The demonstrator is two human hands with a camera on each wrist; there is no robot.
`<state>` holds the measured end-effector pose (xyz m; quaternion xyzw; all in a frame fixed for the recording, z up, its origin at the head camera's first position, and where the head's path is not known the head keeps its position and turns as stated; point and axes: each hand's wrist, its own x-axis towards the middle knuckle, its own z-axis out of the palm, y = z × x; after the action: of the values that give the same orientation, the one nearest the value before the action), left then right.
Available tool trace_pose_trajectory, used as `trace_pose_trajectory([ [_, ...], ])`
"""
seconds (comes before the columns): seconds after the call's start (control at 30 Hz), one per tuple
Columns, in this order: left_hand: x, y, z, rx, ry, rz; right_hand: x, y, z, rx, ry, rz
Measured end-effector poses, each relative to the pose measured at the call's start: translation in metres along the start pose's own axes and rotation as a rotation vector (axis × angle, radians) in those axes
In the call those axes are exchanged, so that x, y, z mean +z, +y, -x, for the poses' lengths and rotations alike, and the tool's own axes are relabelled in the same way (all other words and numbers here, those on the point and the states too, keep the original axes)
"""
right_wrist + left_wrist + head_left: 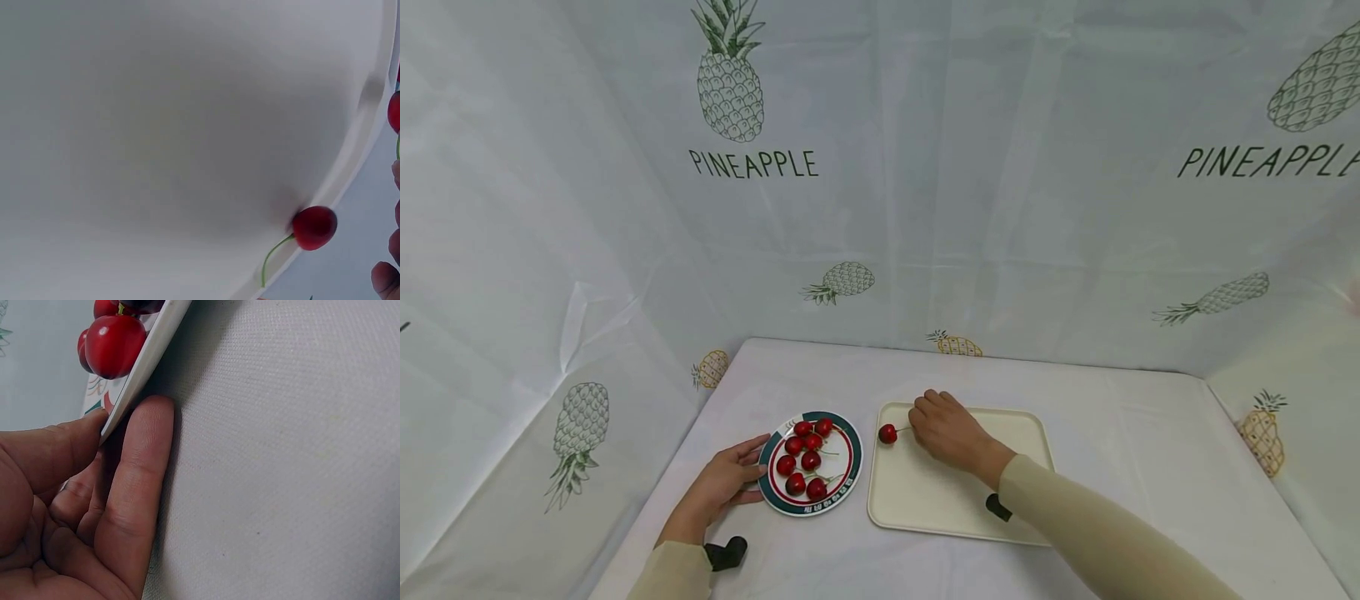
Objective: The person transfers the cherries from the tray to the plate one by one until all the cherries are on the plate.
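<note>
In the head view, my left hand [721, 481] holds the near left edge of a round plate [855, 442] with a dark green rim. The left wrist view shows fingertips against the edge, one finger [150, 434] beneath it. Several red cherries [810, 461] with green stems sit on the plate. Over the far part of the cream tray [925, 506] is my right hand [951, 429], its fingers curled, pinching the stem of a cherry [887, 433]. Another cherry [314, 228] lies by the tray's rim in the right wrist view; the right hand hides it from the head view.
A white cloth [1150, 467] covers the table, with the plate standing close to the tray's left side. White curtains [962, 208] printed with pineapples hang behind and at both sides. A black wrist mount [726, 553] sits at the left sleeve.
</note>
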<state>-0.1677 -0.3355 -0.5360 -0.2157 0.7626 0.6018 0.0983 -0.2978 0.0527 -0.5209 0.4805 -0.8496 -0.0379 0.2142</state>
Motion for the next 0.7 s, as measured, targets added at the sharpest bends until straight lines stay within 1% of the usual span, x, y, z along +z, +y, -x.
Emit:
trace_pose_trajectory([
  [0.2,0.0,0.0,0.0,-0.003,-0.005,-0.002,-0.004,-0.01,-0.011,-0.015,0.026,0.004],
  [0.37,0.0,0.0,-0.001,-0.005,-0.004,-0.003,-0.004,-0.022,-0.02,-0.027,0.023,-0.002],
  [0.6,0.0,-0.001,-0.002,-0.001,-0.006,-0.011,-0.008,-0.038,-0.034,-0.048,-0.028,-0.015],
  [0.7,-0.001,-0.001,-0.003,-0.001,-0.01,-0.006,-0.01,-0.046,-0.04,-0.06,-0.037,-0.028],
])
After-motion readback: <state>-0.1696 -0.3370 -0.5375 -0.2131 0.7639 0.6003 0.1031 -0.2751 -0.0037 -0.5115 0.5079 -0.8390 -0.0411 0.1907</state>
